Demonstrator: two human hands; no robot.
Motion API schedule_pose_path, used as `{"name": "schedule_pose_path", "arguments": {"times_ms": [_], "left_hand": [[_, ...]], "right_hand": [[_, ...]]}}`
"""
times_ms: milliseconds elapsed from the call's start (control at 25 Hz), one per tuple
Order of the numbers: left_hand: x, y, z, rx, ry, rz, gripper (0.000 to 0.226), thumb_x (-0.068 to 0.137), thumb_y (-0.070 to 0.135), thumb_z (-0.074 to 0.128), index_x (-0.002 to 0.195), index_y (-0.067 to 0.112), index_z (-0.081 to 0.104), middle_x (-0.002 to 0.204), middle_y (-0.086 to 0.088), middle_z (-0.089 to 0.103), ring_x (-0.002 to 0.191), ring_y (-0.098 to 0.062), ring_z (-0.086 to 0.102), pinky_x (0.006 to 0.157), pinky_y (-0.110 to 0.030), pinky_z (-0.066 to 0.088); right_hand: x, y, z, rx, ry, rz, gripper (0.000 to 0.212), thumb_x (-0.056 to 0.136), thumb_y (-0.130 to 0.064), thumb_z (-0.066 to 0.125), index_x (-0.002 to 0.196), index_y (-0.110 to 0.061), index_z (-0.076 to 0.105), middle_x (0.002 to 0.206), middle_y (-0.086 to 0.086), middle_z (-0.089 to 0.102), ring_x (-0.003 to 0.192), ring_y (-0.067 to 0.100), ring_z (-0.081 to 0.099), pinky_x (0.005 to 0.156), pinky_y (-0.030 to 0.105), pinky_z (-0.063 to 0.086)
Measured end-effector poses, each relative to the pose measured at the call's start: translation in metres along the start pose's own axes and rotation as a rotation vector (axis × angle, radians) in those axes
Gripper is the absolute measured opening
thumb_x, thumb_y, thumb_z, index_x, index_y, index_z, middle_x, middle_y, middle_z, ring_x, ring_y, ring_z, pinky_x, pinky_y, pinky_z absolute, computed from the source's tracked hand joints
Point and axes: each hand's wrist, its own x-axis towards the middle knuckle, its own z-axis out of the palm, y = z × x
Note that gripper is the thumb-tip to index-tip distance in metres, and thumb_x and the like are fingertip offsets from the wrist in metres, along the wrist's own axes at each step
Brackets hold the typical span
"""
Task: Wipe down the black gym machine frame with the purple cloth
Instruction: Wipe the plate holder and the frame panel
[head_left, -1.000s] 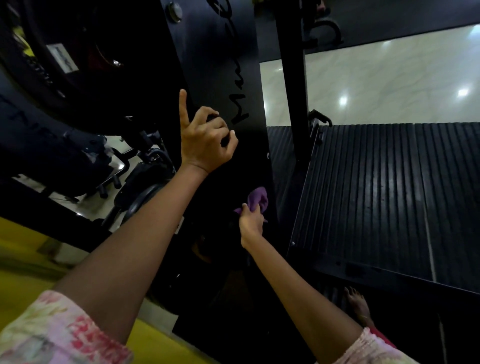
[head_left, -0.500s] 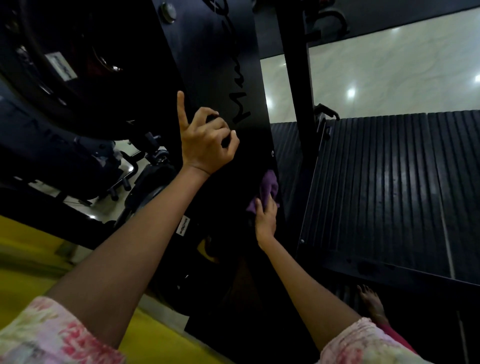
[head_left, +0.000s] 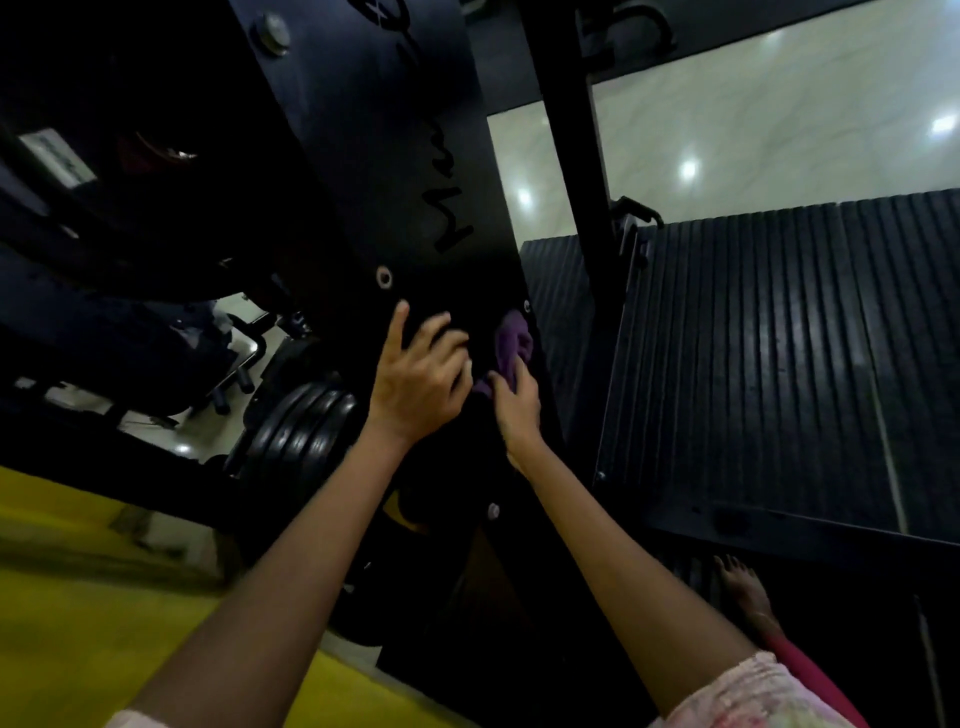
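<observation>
The black gym machine frame (head_left: 374, 156) is a broad dark panel with script lettering and bolts, slanting up through the middle of the view. My right hand (head_left: 517, 410) pinches the purple cloth (head_left: 511, 340) and holds it against the panel's right edge, just under a bolt. My left hand (head_left: 415, 379) rests on the panel right beside it, index finger pointing up and the other fingers curled, with nothing in it. Both forearms reach up from the bottom of the view.
A thin black upright post (head_left: 571, 156) stands right of the panel. A ribbed black rubber platform (head_left: 779, 364) lies to the right, with my bare foot (head_left: 748, 592) below it. Stacked weight plates (head_left: 296, 436) sit left of the panel; yellow flooring (head_left: 78, 597) fills the lower left.
My right hand has slid the cloth up along the panel's right edge. My left hand has dropped from the lettering to below the bolt, so the two hands are now side by side.
</observation>
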Motion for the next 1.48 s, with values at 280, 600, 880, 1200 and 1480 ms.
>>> {"name": "schedule_pose_path", "arguments": {"times_ms": [280, 600, 880, 1200, 1480], "left_hand": [[-0.028, 0.030, 0.023, 0.045, -0.017, -0.072, 0.019, 0.085, 0.021, 0.055, 0.084, 0.017, 0.073, 0.105, 0.003, 0.072, 0.110, -0.016, 0.052, 0.113, -0.038, 0.017], [-0.033, 0.032, 0.029, 0.043, 0.066, -0.091, 0.018, 0.081, 0.024, 0.058, 0.071, 0.017, 0.071, 0.085, 0.006, 0.072, 0.098, -0.014, 0.056, 0.112, -0.035, 0.019], [-0.035, 0.032, 0.032, 0.010, 0.067, -0.056, 0.017, 0.079, 0.026, 0.060, 0.068, 0.019, 0.072, 0.081, 0.008, 0.072, 0.083, -0.015, 0.064, 0.109, -0.036, 0.020], [-0.035, 0.030, 0.033, -0.001, 0.061, -0.044, 0.015, 0.077, 0.025, 0.062, 0.068, 0.017, 0.072, 0.078, 0.006, 0.071, 0.076, -0.017, 0.066, 0.108, -0.036, 0.020], [-0.034, 0.030, 0.030, 0.012, 0.026, -0.040, 0.016, 0.077, 0.024, 0.062, 0.067, 0.016, 0.071, 0.076, 0.005, 0.070, 0.072, -0.018, 0.065, 0.107, -0.036, 0.021]], "right_hand": [[0.026, 0.077, -0.010, -0.062, 0.028, 0.165, 0.051, 0.099, -0.033, 0.046, 0.146, -0.023, 0.030, 0.148, 0.010, 0.030, 0.128, 0.028, 0.042, 0.106, 0.038, 0.038], [0.076, 0.022, -0.005, 0.048, 0.050, 0.186, 0.051, 0.087, -0.041, 0.050, 0.137, -0.031, 0.043, 0.138, 0.013, 0.044, 0.114, 0.031, 0.055, 0.098, 0.049, 0.046], [0.105, -0.023, -0.018, -0.049, -0.009, -0.125, 0.052, 0.099, -0.027, 0.046, 0.147, -0.019, 0.030, 0.148, 0.010, 0.026, 0.129, 0.024, 0.038, 0.105, 0.037, 0.035], [0.092, 0.128, -0.029, 0.047, -0.020, 0.436, 0.052, 0.098, -0.032, 0.046, 0.147, -0.027, 0.028, 0.144, 0.016, 0.034, 0.124, 0.036, 0.045, 0.105, 0.049, 0.040], [-0.032, 0.169, -0.014, 0.155, 0.042, 0.715, 0.052, 0.100, -0.027, 0.044, 0.148, -0.026, 0.025, 0.144, 0.014, 0.034, 0.123, 0.034, 0.045, 0.101, 0.041, 0.042]]}}
